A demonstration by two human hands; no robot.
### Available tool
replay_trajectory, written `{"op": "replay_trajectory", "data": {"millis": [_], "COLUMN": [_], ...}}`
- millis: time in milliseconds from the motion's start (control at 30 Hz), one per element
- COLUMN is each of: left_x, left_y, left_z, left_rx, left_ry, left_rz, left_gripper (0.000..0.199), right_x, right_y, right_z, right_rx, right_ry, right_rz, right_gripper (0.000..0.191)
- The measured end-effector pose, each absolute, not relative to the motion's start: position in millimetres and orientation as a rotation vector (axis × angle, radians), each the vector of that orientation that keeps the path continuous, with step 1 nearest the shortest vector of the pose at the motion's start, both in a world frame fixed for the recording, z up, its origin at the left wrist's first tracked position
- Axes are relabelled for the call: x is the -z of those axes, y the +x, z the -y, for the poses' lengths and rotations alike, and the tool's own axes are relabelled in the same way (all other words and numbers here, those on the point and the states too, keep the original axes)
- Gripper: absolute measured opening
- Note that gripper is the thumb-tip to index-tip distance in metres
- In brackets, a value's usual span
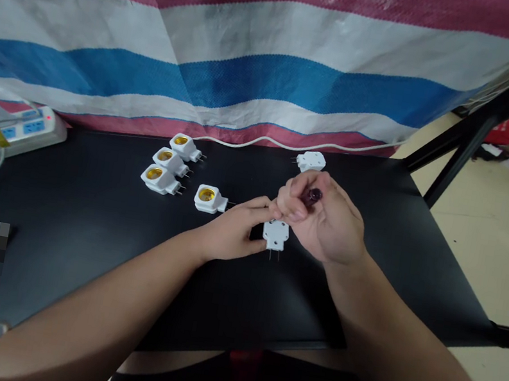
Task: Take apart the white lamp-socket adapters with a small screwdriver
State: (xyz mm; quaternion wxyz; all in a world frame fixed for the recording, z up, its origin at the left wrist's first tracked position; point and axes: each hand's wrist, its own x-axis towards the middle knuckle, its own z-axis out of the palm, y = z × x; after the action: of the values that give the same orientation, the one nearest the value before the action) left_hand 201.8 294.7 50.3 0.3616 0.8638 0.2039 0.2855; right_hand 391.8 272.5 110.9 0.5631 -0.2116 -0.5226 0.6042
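Closed round a dark tool (315, 195), my right grip (327, 222) is over the far right end of a white socket (276, 236) on the desk (99, 210). The socket lies back up, long axis running away from me, 2 prongs (278, 256) towards my body. Nearer to it, my left grip (235, 233) holds its left side. The tool's butt faces me; I cannot see its tip.
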Motion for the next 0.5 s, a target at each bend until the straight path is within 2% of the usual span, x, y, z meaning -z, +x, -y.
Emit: {"op": "replay_trajectory", "data": {"millis": [333,500], "left_x": [-52.4,-53.4], "left_y": [202.4,202.2], "left_z": [-294.5,-294.2], "left_rx": [-0.733,-0.725], "left_ry": [2.235,2.213], "left_rz": [-0.528,-0.518], "left_gripper": [0.032,0.042], "right_x": [-113.2,-111.9], "right_y": [388.4,388.0], "right_z": [-272.1,-272.0], "right_rx": [-1.345,-1.386], "right_ry": [-0.5,-0.454], "right_rz": [1.201,1.236], "right_gripper": [0.032,0.037]}}
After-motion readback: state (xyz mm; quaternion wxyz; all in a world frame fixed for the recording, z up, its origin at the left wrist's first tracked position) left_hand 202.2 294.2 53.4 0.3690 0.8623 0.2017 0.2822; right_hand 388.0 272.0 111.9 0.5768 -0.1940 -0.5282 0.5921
